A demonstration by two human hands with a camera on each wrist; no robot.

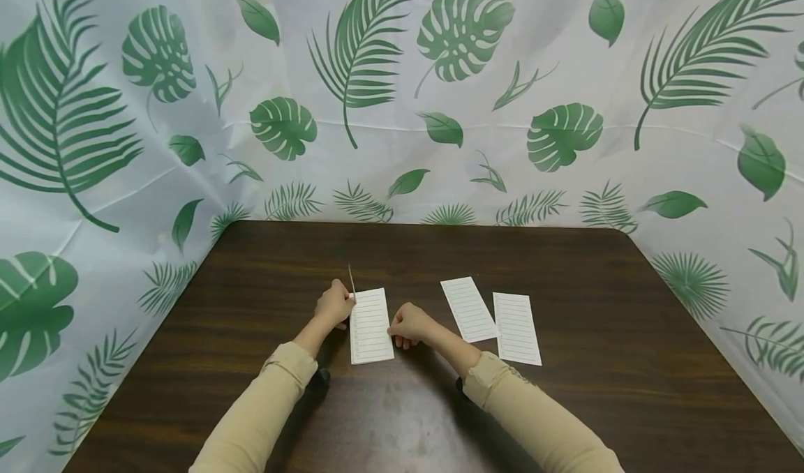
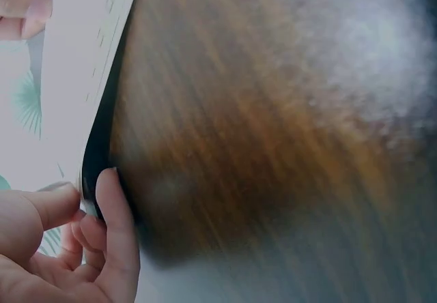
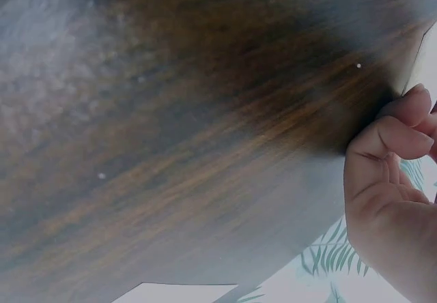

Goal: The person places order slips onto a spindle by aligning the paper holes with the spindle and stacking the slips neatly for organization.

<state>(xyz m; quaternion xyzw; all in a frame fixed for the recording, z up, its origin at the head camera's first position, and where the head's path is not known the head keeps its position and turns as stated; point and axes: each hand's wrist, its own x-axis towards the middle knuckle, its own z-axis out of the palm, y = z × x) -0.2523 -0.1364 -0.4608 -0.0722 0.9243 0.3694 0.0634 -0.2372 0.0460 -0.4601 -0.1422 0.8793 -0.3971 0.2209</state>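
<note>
A narrow white notepad (image 1: 372, 333) with ruled lines and a column of small checkboxes lies left of the table's middle. At its upper left corner my left hand (image 1: 335, 304) pinches the pad between thumb and fingers, and the left wrist view shows that end slightly lifted. A thin strip (image 1: 352, 282), seen edge-on, rises from the same corner. My right hand (image 1: 410, 325) pinches the pad's right edge with thumb and curled index finger. In the right wrist view most of the pad is out of frame, beyond the fingertips (image 3: 418, 102).
Two loose lined sheets lie to the right on the dark wooden table (image 1: 597, 403): a tilted one (image 1: 469, 309) and another (image 1: 517, 328) beside it, their edges close together. Behind the table hangs a white cloth (image 1: 389, 166) printed with green leaves.
</note>
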